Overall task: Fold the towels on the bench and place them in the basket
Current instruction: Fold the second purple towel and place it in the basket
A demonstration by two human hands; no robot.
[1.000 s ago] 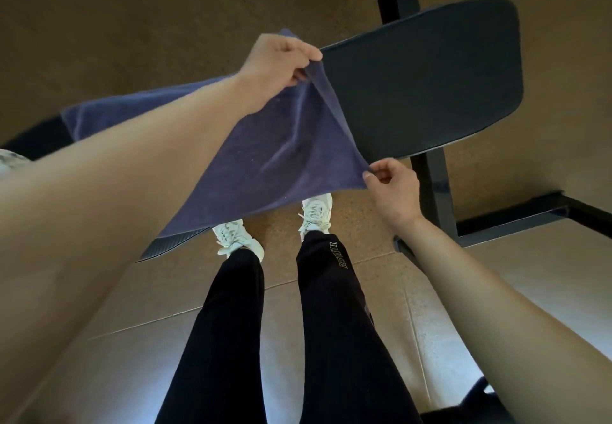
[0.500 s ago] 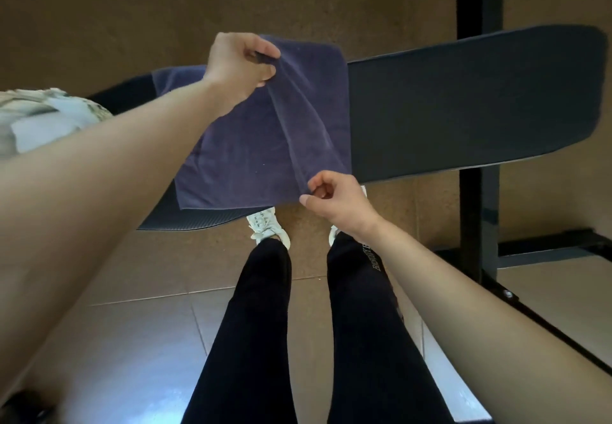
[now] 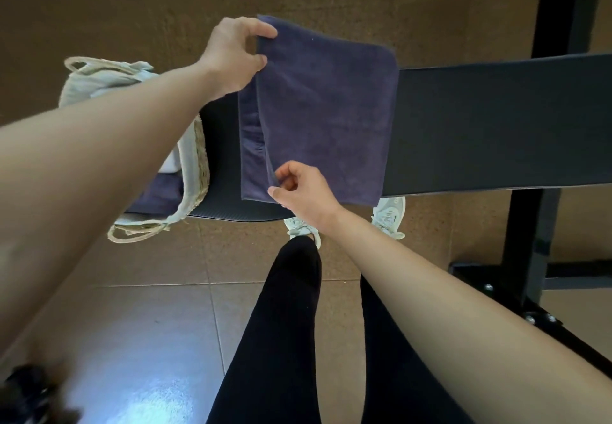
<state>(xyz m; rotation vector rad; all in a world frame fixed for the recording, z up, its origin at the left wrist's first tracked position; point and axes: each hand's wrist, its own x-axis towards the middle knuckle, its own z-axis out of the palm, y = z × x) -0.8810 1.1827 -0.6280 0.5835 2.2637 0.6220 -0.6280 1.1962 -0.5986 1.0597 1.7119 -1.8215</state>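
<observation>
The towel point(image 3: 328, 109) has folded leftward — fingers point(image 3: 265, 31) of left hand point(image 3: 231, 56) and right hand point(image 3: 304, 192) pinching its corners.

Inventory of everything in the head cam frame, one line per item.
navy towel: 1, navy, folded over on the bench
bench: 1, black padded, across the middle
basket: 1, woven straw with pale liner, at the bench's left end
folded towel: 1 seen, navy, inside the basket
bench frame: 1, black metal, right
floor: brown tiles
dark object: 1, blurred, bottom left corner
shoes: 2, pale, by the bench's near edge
legs: 2, black trousers, bottom middle
left hand: pinches the navy towel's far corner
right hand: pinches its near corner
</observation>
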